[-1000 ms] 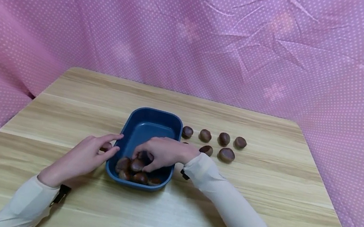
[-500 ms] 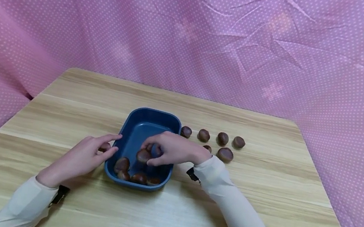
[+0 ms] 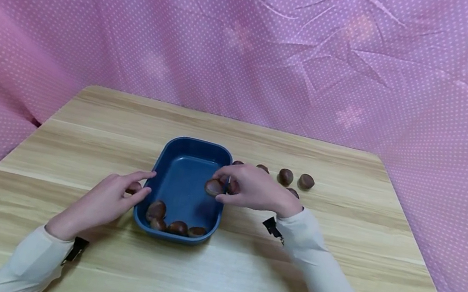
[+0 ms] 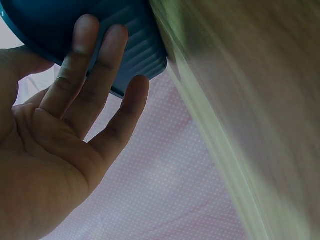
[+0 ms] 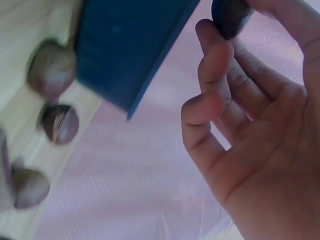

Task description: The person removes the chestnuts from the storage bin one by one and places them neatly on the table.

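My right hand [image 3: 256, 189] pinches a brown chestnut [image 3: 214, 187] between thumb and fingers, at the right rim of a blue rectangular box [image 3: 179, 199]. In the right wrist view the chestnut [image 5: 230, 17] sits at the fingertips, and the other fingers are bent without anything in them. Several chestnuts [image 3: 177, 228] lie inside the box along its near end. My left hand [image 3: 106, 202] is at the box's left side, thumb and index fingertips at the rim. The left wrist view shows its extended fingers [image 4: 115, 45] against the box's outer wall [image 4: 137, 57].
Right of the box, several chestnuts [image 3: 285, 177] lie in rows on the wooden table [image 3: 312, 264], partly hidden by my right hand. Pink dotted cloth [image 3: 250, 55] hangs behind and around the table.
My right hand has lifted the chestnut from the pile at the box's near end and moved it right and away to the right rim. The left hand has stayed at the box.
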Demonstrator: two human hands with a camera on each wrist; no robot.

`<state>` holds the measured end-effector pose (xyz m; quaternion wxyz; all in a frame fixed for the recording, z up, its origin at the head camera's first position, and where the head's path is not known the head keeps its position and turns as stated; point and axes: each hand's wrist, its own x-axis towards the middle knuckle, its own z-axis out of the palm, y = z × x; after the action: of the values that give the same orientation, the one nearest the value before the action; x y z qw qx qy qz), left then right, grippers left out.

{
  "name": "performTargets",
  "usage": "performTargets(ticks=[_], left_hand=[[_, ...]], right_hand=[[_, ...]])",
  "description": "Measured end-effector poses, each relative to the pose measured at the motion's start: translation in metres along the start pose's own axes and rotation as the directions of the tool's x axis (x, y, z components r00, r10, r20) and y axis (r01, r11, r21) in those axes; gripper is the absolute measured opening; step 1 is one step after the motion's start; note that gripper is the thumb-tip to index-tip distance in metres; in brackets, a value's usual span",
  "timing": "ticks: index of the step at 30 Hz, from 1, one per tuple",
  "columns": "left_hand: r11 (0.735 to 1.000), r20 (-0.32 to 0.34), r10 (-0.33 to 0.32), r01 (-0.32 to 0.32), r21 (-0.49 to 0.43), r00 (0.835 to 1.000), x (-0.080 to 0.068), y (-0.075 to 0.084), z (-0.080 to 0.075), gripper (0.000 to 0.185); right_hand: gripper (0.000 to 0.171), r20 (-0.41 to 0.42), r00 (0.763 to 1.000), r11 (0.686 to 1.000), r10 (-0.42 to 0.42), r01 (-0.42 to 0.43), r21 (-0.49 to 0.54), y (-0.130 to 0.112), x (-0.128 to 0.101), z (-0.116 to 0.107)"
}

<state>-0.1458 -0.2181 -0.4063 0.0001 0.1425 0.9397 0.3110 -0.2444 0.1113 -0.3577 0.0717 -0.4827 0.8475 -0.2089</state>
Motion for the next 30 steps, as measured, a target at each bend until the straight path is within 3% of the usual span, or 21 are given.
performTargets(ticks=[8, 15, 24, 30], left_hand=[[1.0, 0.007, 0.001, -0.001, 0.0, 1.0, 0.001, 0.001, 0.0, 0.045], [1.0, 0.001, 0.011, -0.011, 0.009, 1.0, 0.002, 0.001, 0.001, 0.045], [1.0, 0.001, 0.02, -0.02, 0.006, 1.0, 0.001, 0.001, 0.001, 0.046], [1.0, 0.001, 0.01, -0.01, 0.005, 1.0, 0.001, 0.001, 0.001, 0.045]], right_hand=[[0.034, -0.083, 0.991, 0.994, 0.105, -0.103, 0.029, 0.022, -0.04, -0.023], [0.036, -0.095, 0.974, 0.977, 0.207, -0.199, 0.082, 0.044, -0.082, -0.049], [0.033, -0.114, 0.912, 0.919, 0.395, -0.391, 0.054, 0.081, -0.123, -0.073], [0.032, -0.033, 0.876, 0.874, 0.48, -0.475, 0.1, 0.106, -0.14, -0.073]])
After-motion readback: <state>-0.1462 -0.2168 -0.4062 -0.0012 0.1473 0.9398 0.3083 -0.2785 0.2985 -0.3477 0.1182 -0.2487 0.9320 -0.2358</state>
